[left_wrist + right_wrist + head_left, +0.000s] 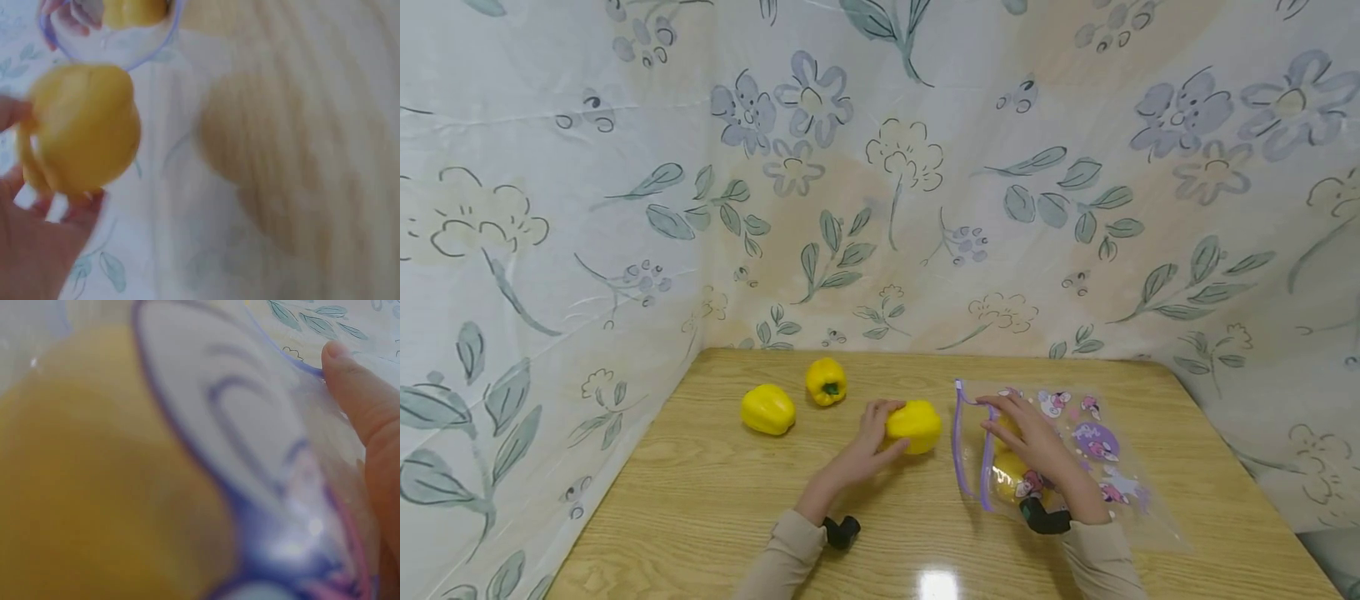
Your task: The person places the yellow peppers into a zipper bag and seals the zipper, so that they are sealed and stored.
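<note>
My left hand (867,452) grips a yellow bell pepper (919,427) just left of the bag's mouth. The left wrist view shows this bell pepper (87,128) raised over the table, with fingers and thumb around one end. A clear zip bag (1086,479) with purple seams and cartoon prints lies to the right, its mouth gaping toward the pepper. The right hand (1037,442) holds the bag's rim with thumb and fingers. Through the plastic, yellow peppers (1007,473) show inside; their number is partly hidden. Close up, the right thumb (359,387) lies along the purple rim.
Two more yellow bell peppers stand at the table's back left: one pepper (767,409) on its side, another pepper (826,382) with its green stem toward me. The wooden table (700,500) meets a flowered cloth (865,208) at the back and sides.
</note>
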